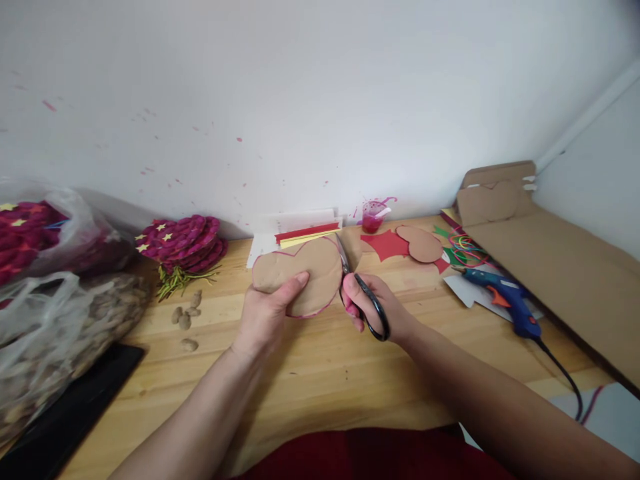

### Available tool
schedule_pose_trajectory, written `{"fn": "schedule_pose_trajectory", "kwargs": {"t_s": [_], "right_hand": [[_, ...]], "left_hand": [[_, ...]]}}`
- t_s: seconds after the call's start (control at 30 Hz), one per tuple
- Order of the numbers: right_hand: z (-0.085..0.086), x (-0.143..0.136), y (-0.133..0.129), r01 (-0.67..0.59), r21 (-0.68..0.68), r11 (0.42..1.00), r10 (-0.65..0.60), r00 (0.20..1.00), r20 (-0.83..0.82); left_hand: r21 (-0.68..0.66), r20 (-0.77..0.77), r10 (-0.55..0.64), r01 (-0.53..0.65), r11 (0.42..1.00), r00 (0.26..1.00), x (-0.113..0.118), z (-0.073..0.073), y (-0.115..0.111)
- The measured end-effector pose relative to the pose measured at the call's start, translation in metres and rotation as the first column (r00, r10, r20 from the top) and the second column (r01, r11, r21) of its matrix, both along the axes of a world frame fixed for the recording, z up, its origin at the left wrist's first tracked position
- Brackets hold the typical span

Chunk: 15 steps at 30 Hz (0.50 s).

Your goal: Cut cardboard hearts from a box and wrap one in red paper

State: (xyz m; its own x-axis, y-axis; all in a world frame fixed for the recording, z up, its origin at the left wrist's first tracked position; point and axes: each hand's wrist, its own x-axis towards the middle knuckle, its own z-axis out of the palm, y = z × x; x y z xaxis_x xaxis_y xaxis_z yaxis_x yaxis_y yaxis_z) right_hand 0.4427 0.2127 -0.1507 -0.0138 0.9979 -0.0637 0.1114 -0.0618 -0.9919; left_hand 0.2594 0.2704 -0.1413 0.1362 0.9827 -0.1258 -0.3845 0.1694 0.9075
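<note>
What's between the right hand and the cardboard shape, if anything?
Only the scissors, in the right hand at the right edge of the cardboard shape. Nothing else visible between; the left hand grips its lower left.

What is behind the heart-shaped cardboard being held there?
Beyond the top edge of the cardboard show a red strip, a yellow strip and white paper. Most fingers of the left hand are covered by the cardboard, as is whatever else lies directly behind.

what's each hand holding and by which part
The left hand holds the cardboard piece by its lower left edge, thumb on top. The right hand holds the scissors by their black handles.
</note>
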Motion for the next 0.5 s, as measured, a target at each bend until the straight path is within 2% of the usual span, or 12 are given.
{"fn": "schedule_pose_trajectory", "kwargs": {"t_s": [0.23,0.5], "right_hand": [[-0.0041,-0.0005,-0.0014,0.023,-0.005,1.0,-0.023,1.0,-0.009],[-0.0009,-0.0017,-0.0023,0.016,0.0,1.0,-0.016,1.0,-0.013]], "left_hand": [[-0.013,0.01,0.007,-0.007,1.0,1.0,0.0,0.0017,0.0014],[0.01,-0.001,-0.024,0.024,1.0,1.0,-0.0051,0.0035,0.0058]]}}
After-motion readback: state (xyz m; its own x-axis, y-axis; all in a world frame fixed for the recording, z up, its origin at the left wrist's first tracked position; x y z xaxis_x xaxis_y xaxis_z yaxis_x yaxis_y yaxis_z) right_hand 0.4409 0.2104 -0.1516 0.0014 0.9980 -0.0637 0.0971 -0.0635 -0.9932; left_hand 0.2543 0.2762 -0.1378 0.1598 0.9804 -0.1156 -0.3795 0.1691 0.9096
